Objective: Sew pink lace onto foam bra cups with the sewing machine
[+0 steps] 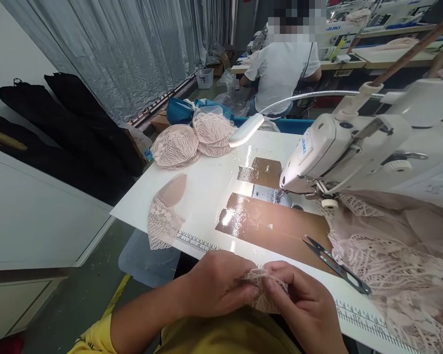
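Note:
Both my hands are at the table's near edge, pinched on one small pink lace piece (260, 290). My left hand (214, 285) grips its left side with closed fingers. My right hand (306, 305) holds its right side, thumb pressed on top. A single lace cup piece (164, 214) lies on the white table (206, 187) to the left. Thread snips (335, 265) rest just beyond my right hand. The white sewing machine (339, 142) stands behind them.
A stack of pink lace cups (194, 140) sits at the table's far left corner. A heap of lace fabric (398, 255) fills the right side. A gooseneck lamp (247, 129) hangs over the table. A person in a white shirt (284, 69) sits beyond.

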Tool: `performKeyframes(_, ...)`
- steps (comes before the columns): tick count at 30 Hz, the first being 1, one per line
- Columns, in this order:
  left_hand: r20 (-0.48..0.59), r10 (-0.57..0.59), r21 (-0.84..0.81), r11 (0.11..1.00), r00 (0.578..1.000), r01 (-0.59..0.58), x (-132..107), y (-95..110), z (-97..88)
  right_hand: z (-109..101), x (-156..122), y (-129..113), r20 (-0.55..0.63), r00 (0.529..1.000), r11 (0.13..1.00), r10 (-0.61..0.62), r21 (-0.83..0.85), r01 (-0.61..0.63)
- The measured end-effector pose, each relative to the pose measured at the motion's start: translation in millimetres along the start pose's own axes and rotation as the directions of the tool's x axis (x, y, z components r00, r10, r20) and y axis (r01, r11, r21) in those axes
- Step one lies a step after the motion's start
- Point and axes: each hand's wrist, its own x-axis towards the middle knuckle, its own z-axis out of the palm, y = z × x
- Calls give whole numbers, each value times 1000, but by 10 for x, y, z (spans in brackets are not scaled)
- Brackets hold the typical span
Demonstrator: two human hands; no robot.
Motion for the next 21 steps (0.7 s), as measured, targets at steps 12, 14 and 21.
performKeyframes(12,-37,-12,-89,996,999,9,53,-2,35,-88,37,16,126,987,995,103,-13,-102)
performKeyframes(14,-9,-46,-165,985,999,44,54,7,26,-154,61,35,135,983,992,120,-37,-116)
performKeyframes(21,11,-133,-293,947,991,131,74,4,74,-206,145,1,289,946,989,148,-44,-141)
